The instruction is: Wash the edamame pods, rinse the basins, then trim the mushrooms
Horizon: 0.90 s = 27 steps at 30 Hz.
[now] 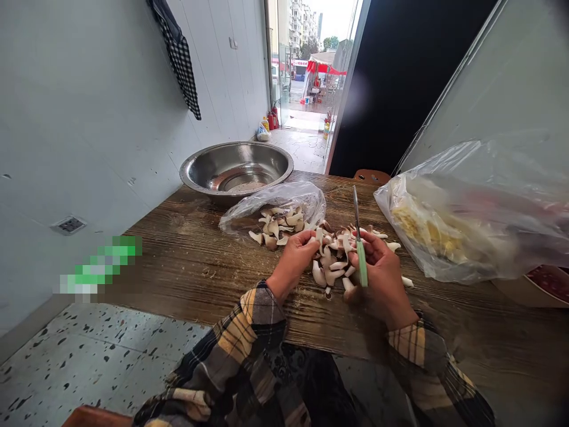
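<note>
Over the wooden table, my left hand [297,261] is closed on a pale oyster mushroom [319,237], pinched between thumb and fingers. My right hand [381,274] grips a knife [361,261] by its light green handle, the blade pointing up and away from me. A second mushroom piece [347,244] is beside that hand's fingertips; whether they hold it I cannot tell. Below and between both hands lies a loose heap of mushrooms [328,270]. Just beyond my left hand, more mushrooms [276,224] spill from the mouth of a clear plastic bag [306,194].
A wide steel basin [195,179] stands at the table's far left. On the right, a large clear bag [444,237] with yellowish contents leans near a container of dark red stuff [549,281]. The wooden table [186,267] ends close to my body. A wall runs along the left.
</note>
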Each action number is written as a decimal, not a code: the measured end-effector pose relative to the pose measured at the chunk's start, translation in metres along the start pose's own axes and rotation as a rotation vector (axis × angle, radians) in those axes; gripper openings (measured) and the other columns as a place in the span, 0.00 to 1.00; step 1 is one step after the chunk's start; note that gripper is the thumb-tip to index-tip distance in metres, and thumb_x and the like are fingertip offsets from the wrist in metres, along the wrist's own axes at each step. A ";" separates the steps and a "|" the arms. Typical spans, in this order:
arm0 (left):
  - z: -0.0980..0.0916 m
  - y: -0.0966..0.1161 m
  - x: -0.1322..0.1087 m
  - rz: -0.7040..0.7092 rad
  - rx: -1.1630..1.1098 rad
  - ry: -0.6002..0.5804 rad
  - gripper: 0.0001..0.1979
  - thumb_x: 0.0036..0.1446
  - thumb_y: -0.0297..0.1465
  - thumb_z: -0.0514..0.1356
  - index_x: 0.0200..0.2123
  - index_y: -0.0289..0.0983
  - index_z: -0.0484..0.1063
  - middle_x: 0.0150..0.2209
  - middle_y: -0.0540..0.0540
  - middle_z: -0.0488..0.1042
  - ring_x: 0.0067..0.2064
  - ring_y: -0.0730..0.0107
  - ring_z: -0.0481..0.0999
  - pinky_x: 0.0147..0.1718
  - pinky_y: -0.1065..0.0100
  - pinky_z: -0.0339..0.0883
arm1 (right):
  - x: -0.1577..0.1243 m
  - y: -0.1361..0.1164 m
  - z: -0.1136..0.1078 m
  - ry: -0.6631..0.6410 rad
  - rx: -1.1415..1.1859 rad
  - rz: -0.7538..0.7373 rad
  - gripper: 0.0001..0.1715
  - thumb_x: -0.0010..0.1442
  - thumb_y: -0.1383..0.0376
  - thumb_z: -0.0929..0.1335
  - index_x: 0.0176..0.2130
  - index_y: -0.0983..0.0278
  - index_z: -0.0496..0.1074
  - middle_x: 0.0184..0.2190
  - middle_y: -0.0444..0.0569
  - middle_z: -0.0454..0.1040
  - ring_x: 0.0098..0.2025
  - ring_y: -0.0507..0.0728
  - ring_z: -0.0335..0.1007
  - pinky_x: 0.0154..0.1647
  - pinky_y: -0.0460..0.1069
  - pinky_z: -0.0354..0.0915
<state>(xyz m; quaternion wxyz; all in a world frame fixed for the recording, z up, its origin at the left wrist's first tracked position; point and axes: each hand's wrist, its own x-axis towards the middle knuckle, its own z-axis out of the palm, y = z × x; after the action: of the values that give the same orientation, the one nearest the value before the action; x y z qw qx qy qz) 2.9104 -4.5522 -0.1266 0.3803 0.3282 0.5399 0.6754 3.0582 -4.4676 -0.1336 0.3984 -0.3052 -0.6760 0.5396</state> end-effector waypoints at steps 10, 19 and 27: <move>-0.010 0.002 0.000 0.080 0.005 -0.041 0.12 0.48 0.37 0.67 0.30 0.34 0.75 0.28 0.50 0.74 0.30 0.76 0.69 0.32 0.73 0.63 | -0.001 -0.004 0.002 0.038 -0.091 -0.176 0.26 0.53 0.62 0.72 0.51 0.60 0.70 0.41 0.49 0.78 0.42 0.57 0.75 0.47 0.54 0.70; -0.092 0.047 0.037 0.370 1.116 0.251 0.23 0.45 0.31 0.68 0.47 0.35 0.75 0.47 0.41 0.73 0.47 0.58 0.72 0.46 0.62 0.65 | 0.016 0.004 -0.018 0.286 0.061 -0.208 0.29 0.51 0.61 0.74 0.52 0.59 0.69 0.39 0.47 0.77 0.40 0.56 0.75 0.44 0.53 0.71; -0.046 0.029 -0.014 0.308 1.220 -0.074 0.11 0.59 0.33 0.58 0.42 0.35 0.76 0.33 0.45 0.73 0.34 0.66 0.72 0.37 0.66 0.64 | 0.018 0.006 -0.021 0.291 0.103 -0.221 0.27 0.51 0.60 0.74 0.50 0.59 0.69 0.37 0.47 0.78 0.38 0.55 0.75 0.43 0.53 0.71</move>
<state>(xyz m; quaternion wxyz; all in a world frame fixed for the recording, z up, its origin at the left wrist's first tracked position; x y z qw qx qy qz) 2.8732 -4.5903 -0.1085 0.0414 0.5834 0.7609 0.2812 3.0669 -4.4406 -0.1332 0.5639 -0.2830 -0.6121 0.4767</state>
